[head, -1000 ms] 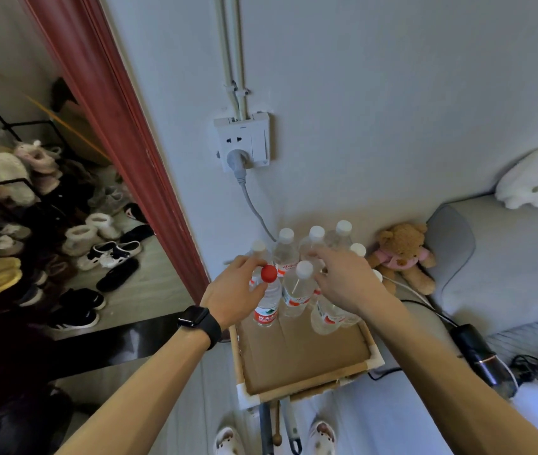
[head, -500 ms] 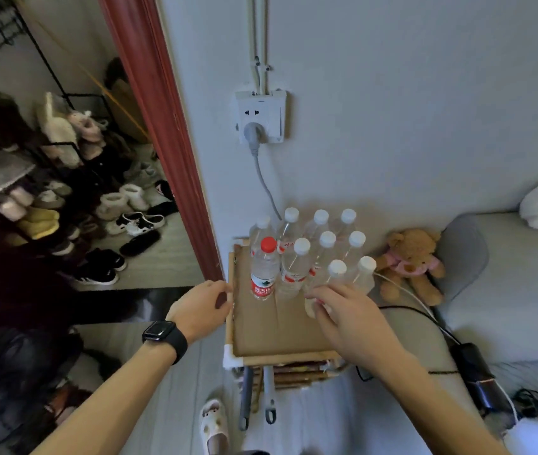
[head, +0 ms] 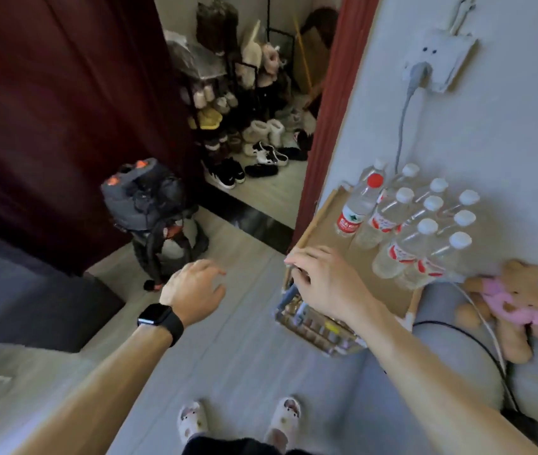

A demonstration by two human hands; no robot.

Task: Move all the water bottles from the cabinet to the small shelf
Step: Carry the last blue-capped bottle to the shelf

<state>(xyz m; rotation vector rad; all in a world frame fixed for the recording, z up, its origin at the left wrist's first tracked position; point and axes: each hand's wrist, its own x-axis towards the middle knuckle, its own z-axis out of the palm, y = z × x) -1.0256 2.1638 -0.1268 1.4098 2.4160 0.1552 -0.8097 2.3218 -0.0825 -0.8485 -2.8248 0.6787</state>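
Water bottles (head: 415,221) are standing clustered on the small shelf (head: 323,238) against the grey wall (head: 490,110). My right hand (head: 323,277) is hovering over its front corner, fingers loose, gripping nothing; my left hand (head: 195,287) is hanging open above the pale floor (head: 244,339).

My single head camera looks steeply down and forward from standing height, near the cardboard-topped small shelf (head: 323,238) at right, with the grey tiled floor (head: 244,349) below.

Small shelf (head: 321,224) (cardboard-topped) under clustered water bottles (head: 405,224)
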